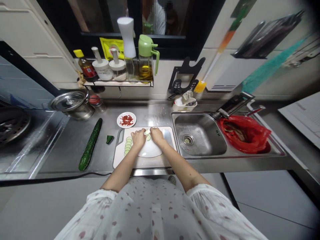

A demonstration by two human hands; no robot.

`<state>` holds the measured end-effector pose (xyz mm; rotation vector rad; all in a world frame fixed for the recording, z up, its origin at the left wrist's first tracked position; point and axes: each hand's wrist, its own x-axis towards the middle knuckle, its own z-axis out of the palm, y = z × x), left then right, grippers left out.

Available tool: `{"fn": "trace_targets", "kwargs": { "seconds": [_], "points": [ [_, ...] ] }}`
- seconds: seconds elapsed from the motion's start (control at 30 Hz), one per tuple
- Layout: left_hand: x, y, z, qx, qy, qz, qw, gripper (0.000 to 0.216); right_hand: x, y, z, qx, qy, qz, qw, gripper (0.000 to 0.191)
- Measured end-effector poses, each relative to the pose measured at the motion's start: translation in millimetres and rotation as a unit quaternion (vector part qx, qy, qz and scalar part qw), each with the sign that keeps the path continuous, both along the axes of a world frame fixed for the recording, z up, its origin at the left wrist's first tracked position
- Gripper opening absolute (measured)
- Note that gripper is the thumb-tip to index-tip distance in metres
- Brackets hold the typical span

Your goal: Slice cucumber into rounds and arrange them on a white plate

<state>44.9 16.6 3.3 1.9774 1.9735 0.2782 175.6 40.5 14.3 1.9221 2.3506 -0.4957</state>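
Both my hands rest on a white cutting board [120, 159] on the steel counter. My left hand [138, 137] is closed over cucumber slices at the board's far edge, beside a row of slices [127, 145] along the left side. My right hand [156, 134] is closed too, touching slices [147, 134] between the two hands. A white plate [150, 151] lies on the board just below the hands. Whether either hand grips a slice or a tool is hidden.
A whole cucumber [90, 144] and a cut end piece [109, 139] lie left of the board. A small plate of chopped red chilli [126, 120] sits behind it. A sink [198, 135] and a red bag [243, 133] are to the right, a pot [72, 105] to the left.
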Motion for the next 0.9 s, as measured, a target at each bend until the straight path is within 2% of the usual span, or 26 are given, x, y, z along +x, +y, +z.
{"fn": "trace_targets", "kwargs": {
  "seconds": [0.3, 0.6, 0.9],
  "points": [
    [-2, -3, -1.6, -0.003, -0.007, 0.022, 1.0, 0.029, 7, -1, -3.1, 0.027, -0.01, -0.038, 0.999, 0.031],
    [-1, -2, -1.2, 0.013, -0.018, 0.048, 0.999, 0.028, 17, -4, 0.4, 0.047, -0.013, -0.086, 0.995, 0.027],
    [5, 3, -3.2, -0.005, 0.0, 0.071, 0.997, 0.028, 17, -11, -1.4, 0.02, -0.011, -0.093, 0.995, 0.029]
  ]
}}
